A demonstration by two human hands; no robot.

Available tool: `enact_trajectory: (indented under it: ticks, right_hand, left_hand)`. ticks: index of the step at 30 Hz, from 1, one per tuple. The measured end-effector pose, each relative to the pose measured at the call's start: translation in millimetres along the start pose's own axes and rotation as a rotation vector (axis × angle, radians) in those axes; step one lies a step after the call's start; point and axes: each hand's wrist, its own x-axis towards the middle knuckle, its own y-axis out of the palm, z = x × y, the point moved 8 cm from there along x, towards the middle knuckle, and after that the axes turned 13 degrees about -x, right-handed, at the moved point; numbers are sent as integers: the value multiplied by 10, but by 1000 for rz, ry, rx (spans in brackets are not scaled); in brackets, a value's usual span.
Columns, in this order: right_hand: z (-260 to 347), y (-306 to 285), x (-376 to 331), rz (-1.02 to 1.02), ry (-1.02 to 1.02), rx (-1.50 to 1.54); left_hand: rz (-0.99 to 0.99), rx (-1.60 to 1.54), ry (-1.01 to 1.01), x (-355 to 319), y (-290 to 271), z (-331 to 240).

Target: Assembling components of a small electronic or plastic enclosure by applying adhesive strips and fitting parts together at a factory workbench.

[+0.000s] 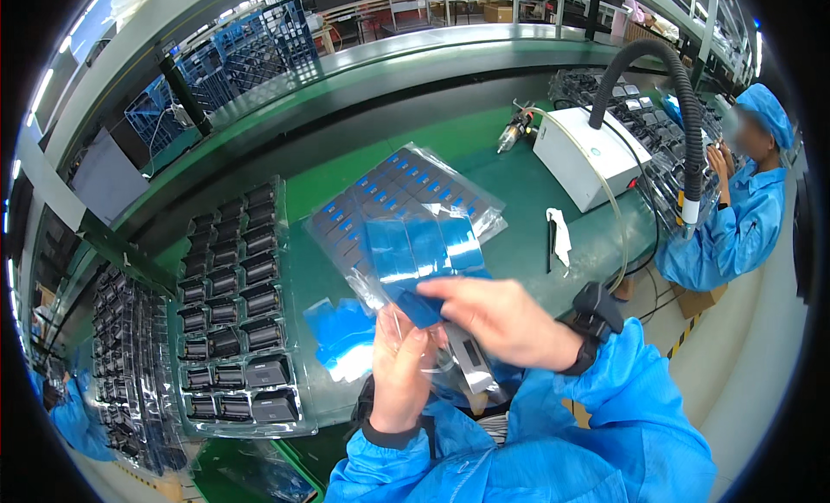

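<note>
Left hand (399, 373) clamped on clear sheet (406, 222) of blue labels, raised above green surface (519, 192). Right hand (501, 317) pinching one blue label (421, 308). Best peeled slowly, sheet held taut, sticky side untouched.

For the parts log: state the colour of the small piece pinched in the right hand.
Blue piece; head view.

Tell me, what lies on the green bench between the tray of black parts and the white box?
In the head view, a clear sheet of blue stickers lies between the tray and white box.
</note>
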Motion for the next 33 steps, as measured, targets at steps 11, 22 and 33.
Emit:
enact_trajectory:
  ticks: [11, 22, 33]
  right_hand:
    - [-527, 9, 157, 160, 334, 412]
    - [-751, -704, 116, -225, 349, 533]
    - [-841, 47, 854, -107, -189, -703]
  left_hand:
    - [62, 92, -26, 41, 86, -31]
    - [-51, 214, 276, 68, 27, -374]
    - [-199, 166, 392, -187, -144, -955]
